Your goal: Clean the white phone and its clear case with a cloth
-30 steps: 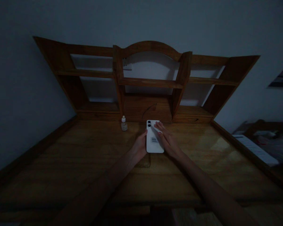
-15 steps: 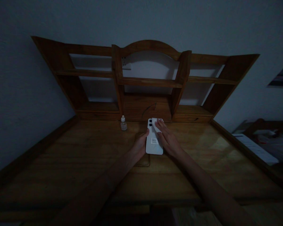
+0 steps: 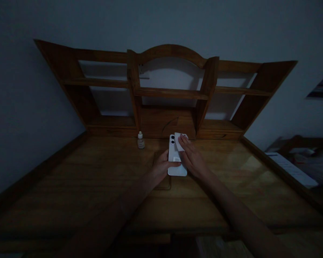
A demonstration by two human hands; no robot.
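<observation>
A white smartphone (image 3: 177,170) is held above the desk with its back toward me, two camera lenses at its upper left and a small label on it. My left hand (image 3: 161,167) grips its left edge, the thumb lying across the back near the label. My right hand (image 3: 191,157) presses a white wipe (image 3: 178,144) against the upper right of the phone's back. Below the phone, a clear phone case (image 3: 165,187) lies on the desk, partly hidden by my left hand and forearm.
A small dropper bottle (image 3: 141,142) with a white cap stands behind and left of the phone. The wooden desk (image 3: 102,179) carries a shelf unit (image 3: 168,94) along its back. A white board-like object (image 3: 292,169) lies beyond the desk's right edge.
My left thumb has moved from the phone's left edge onto its back, over the label area. The wipe under my right hand has shifted slightly up and right.
</observation>
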